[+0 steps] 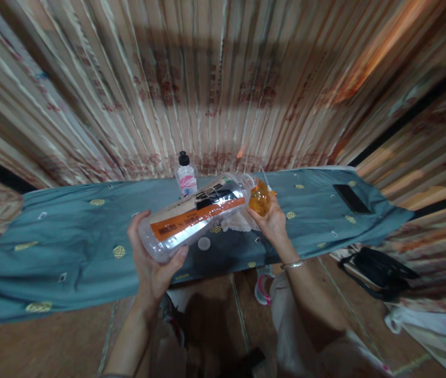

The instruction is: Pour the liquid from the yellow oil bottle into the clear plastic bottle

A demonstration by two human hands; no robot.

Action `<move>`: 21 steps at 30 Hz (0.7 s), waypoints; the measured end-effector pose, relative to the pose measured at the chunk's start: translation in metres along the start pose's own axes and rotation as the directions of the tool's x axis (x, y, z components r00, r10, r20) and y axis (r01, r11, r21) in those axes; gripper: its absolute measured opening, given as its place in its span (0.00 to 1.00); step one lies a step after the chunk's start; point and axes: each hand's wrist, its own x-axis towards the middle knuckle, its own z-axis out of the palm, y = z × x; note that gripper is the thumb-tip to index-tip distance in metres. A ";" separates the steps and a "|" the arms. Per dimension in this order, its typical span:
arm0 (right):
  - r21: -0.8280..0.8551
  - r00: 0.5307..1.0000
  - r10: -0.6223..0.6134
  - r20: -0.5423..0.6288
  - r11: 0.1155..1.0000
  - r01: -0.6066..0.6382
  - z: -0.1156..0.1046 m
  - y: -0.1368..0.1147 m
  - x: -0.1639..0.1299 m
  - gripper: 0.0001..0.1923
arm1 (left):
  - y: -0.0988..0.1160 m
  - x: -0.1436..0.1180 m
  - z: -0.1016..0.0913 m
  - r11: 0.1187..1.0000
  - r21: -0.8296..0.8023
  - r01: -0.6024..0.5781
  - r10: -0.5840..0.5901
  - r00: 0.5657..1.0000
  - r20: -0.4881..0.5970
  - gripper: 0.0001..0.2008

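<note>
My left hand (154,262) is wrapped round the base of a large clear plastic bottle (197,215) with an orange, black and silver label. The bottle lies tilted across the view, its neck pointing right. At that neck, my right hand (272,220) grips a small rounded bottle (259,197) of amber liquid; the two mouths appear to meet, though the exact contact is hard to make out. Under them, a crumpled white tissue (241,221) lies on the cloth. A round white cap (204,243) rests just below the large bottle.
A clear bottle with a black top and pink label (187,181) stands behind the large bottle. A dark phone (351,198) lies on the right of the teal cloth (77,226). Pleated curtains (215,79) hang behind. A black bag (380,270) sits at the lower right.
</note>
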 end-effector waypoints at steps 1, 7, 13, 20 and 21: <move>0.000 1.000 0.000 0.004 1.000 0.000 0.000 0.000 0.000 0.45 | 0.000 0.000 0.000 1.000 0.003 -0.003 0.003 1.000 -0.003 0.47; 0.002 1.000 0.008 0.013 1.000 -0.008 -0.002 -0.002 0.000 0.45 | -0.001 0.000 0.000 1.000 -0.001 -0.016 0.016 1.000 0.004 0.46; -0.004 1.000 0.018 0.005 1.000 -0.018 -0.002 -0.004 0.000 0.46 | -0.001 0.000 0.001 1.000 0.003 -0.009 0.009 1.000 0.001 0.47; -0.004 1.000 0.000 0.000 1.000 0.000 -0.003 -0.004 0.000 0.45 | 0.003 -0.002 0.003 0.999 0.000 -0.038 0.038 0.999 0.004 0.46; 0.000 1.000 0.000 0.000 1.000 0.000 -0.004 -0.004 0.000 0.45 | 0.003 -0.002 0.003 1.000 -0.002 -0.030 0.030 1.000 0.005 0.46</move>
